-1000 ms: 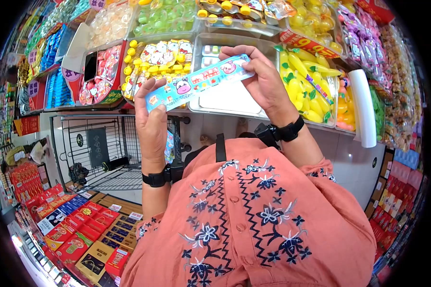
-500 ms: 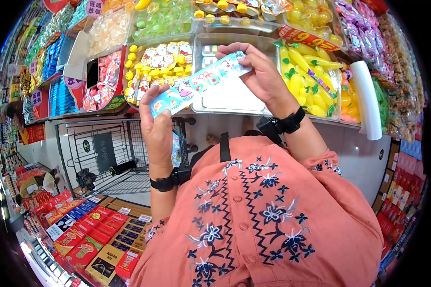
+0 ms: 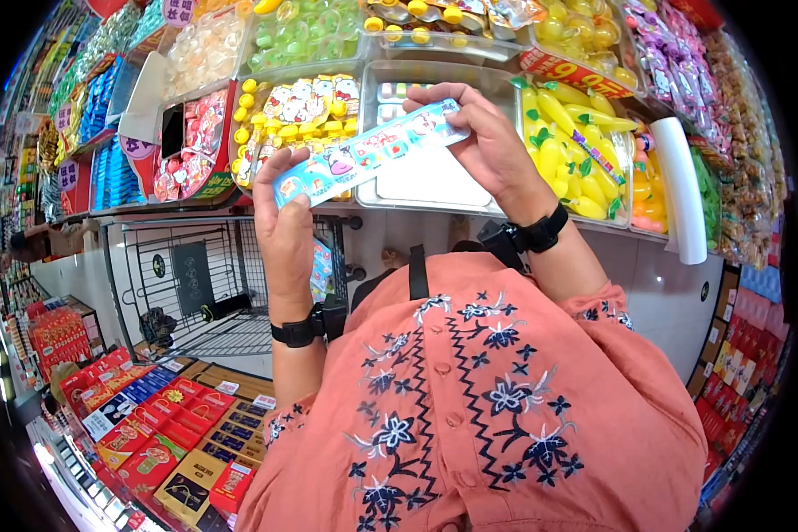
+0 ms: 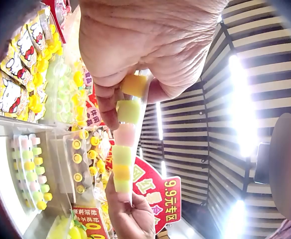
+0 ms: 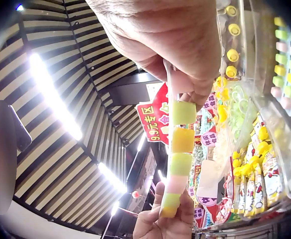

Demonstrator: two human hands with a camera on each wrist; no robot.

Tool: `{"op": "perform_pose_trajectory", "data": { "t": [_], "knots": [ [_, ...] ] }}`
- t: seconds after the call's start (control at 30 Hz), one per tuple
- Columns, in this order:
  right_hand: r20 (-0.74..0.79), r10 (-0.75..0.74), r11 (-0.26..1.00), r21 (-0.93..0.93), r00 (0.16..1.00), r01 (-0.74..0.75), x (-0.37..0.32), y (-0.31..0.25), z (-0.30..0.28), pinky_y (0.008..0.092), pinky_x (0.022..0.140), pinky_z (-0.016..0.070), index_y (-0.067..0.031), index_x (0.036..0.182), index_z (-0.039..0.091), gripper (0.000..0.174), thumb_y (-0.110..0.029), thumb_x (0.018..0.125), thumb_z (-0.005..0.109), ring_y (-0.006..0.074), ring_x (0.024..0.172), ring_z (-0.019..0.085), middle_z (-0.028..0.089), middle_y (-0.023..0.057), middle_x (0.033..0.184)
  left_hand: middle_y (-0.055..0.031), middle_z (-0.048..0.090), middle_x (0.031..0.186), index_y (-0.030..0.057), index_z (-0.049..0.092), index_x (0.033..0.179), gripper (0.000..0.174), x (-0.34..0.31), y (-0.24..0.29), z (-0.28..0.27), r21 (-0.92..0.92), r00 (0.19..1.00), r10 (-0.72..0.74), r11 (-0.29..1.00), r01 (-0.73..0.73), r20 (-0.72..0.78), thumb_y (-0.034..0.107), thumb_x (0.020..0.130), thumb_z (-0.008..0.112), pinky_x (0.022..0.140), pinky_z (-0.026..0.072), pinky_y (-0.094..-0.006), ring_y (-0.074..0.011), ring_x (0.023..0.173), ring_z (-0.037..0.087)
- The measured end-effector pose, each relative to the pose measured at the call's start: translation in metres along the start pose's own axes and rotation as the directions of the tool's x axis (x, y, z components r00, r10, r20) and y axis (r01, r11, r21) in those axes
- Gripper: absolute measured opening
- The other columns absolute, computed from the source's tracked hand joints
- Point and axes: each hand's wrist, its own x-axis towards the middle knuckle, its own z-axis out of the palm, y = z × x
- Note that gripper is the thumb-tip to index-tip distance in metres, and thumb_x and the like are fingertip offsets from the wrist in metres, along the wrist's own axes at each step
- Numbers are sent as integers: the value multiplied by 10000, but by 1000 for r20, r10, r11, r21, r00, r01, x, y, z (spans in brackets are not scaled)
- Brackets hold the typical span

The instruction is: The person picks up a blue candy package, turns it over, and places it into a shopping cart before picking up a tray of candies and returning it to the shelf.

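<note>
A strip pack of jelly cups (image 3: 370, 156), its blue printed film facing up with cartoon animals, is stretched between both hands in the head view. My left hand (image 3: 284, 226) pinches the lower left end between thumb and fingers. At the upper right end, my right hand (image 3: 496, 155) grips it with the thumb below and fingers above. In the left wrist view, green, pink and orange cups (image 4: 129, 112) bulge from the underside. Below the strip is a clear bin (image 3: 434, 209) with a white bottom, where similar strips (image 4: 31, 169) lie, partly hidden by the right hand in the head view.
Yellow banana-shaped packs (image 3: 563, 146) fill the bin to the right, beside a white plastic roll (image 3: 685, 191). Cartoon-cat packs (image 3: 306, 102) lie to the left. A phone (image 3: 173, 131) rests by pink packs. A wire shopping cart (image 3: 195, 266) stands at lower left, near red boxes (image 3: 182, 403).
The view has shifted slightly. Both hands keep hold of the jelly strip, which has tilted a little, its glare shifting over the print; the left hand has moved slightly.
</note>
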Motion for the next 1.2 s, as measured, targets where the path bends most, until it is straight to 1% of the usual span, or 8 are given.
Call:
{"op": "perform_pose_trajectory", "data": {
  "t": [0.17, 0.57, 0.77, 1.07, 1.2],
  "knots": [
    [9, -4, 1000, -16, 1000, 4, -2, 0, -1, 416, 1076, 457, 63, 1189, 536, 351, 60, 868, 394, 284, 1236, 558, 567, 191, 1310, -197, 467, 1394, 11, 391, 1422, 580, 1, -1, 0, -17, 1000, -2, 1000, 2, 1, 42, 854, 502, 1145, 339, -437, -280, 1336, 441],
    [-8, 1, 1000, -11, 1000, -1, -6, 2, 2, 419, 1074, 461, 42, 1152, 550, 333, 60, 858, 393, 279, 1228, 564, 562, 188, 1327, -184, 471, 1393, 27, 400, 1423, 571, 4, -2, -5, -6, 1000, -8, 1000, 8, -14, 39, 862, 503, 1109, 393, -419, -273, 1309, 474],
    [-21, -2, 1000, -8, 1000, 2, -9, 0, 1, 419, 1077, 457, 43, 1142, 556, 330, 57, 855, 393, 276, 1228, 564, 555, 199, 1331, -190, 470, 1392, 25, 398, 1429, 570, 5, -4, -4, -17, 1000, -12, 1000, 12, 2, 42, 869, 504, 1114, 386, -422, -275, 1308, 473],
    [-35, -12, 1000, -7, 999, 11, -15, -5, -15, 407, 1071, 459, 47, 1139, 562, 330, 42, 853, 397, 276, 1221, 568, 562, 201, 1311, -201, 472, 1388, 18, 404, 1427, 566, 13, -14, 9, -42, 997, -72, 996, 73, 22, 39, 871, 506, 1130, 360, -437, -280, 1322, 459],
    [-92, -36, 999, -5, 995, 36, -18, -8, -21, 411, 1068, 460, 39, 1136, 559, 329, 44, 849, 397, 281, 1223, 563, 562, 195, 1311, -199, 474, 1386, 18, 403, 1424, 565, 19, -21, 14, -33, 997, -69, 997, 70, 44, 38, 868, 502, 1118, 377, -433, -276, 1309, 470]
  ]
}}
